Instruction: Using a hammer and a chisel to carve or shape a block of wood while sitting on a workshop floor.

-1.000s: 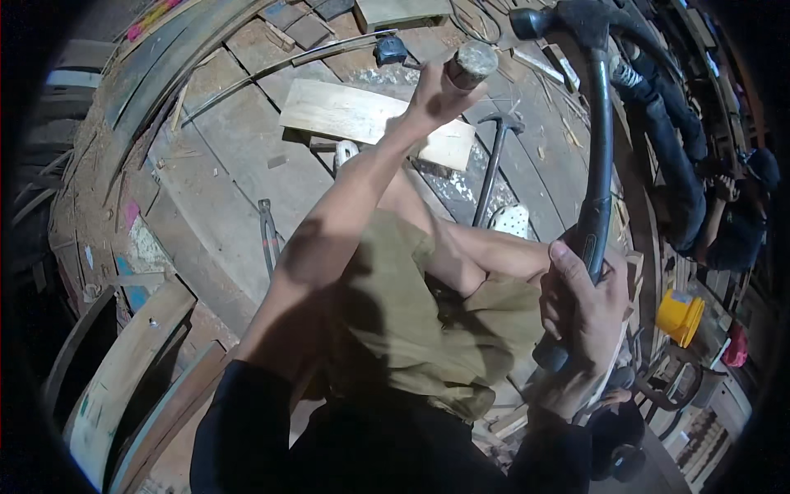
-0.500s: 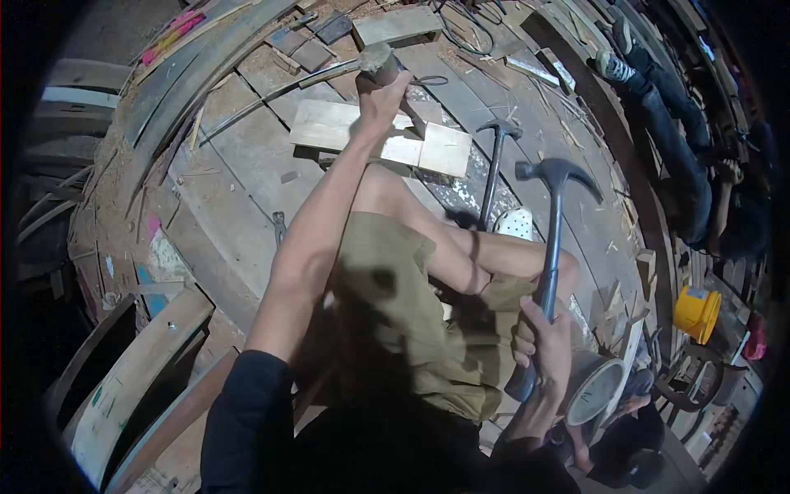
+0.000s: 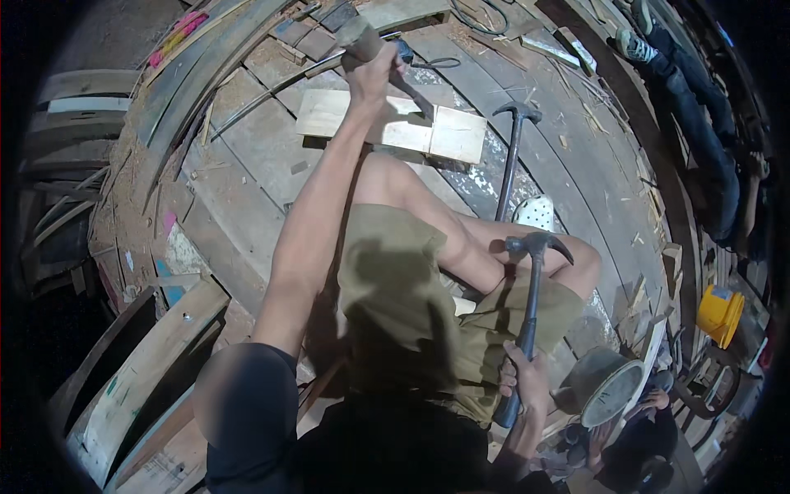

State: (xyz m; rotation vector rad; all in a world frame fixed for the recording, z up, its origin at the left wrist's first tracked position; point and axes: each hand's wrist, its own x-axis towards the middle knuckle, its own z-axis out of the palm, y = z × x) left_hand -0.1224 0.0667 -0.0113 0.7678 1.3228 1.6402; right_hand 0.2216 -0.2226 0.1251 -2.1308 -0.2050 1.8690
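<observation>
My left hand [image 3: 370, 78] is wrapped round the thick handle of a chisel [image 3: 357, 37]. The chisel leans, its flat blade slanting down to the right and ending at a line across the pale squared timber [image 3: 457, 134]. Whether the edge bites into the wood, I cannot tell. In my right hand [image 3: 527, 379] is a claw hammer [image 3: 531, 300], gripped low on its dark handle and held above my bent leg, apart from the chisel. A second hammer [image 3: 512, 156] lies on the boards right of the timber.
Curved planks [image 3: 148, 366] stand at the left. A grey bucket [image 3: 613, 395] tilts at the lower right, near a yellow container [image 3: 720, 315]. Other people sit or work along the right side. A dark cord [image 3: 485, 20] and wood scraps lie at the far end; a white dotted shoe [image 3: 535, 212] is by my leg.
The hammer in my right hand has come down and back toward my lap. My left hand keeps hold of the chisel, whose handle now leans more to the left. The whole view has shifted slightly.
</observation>
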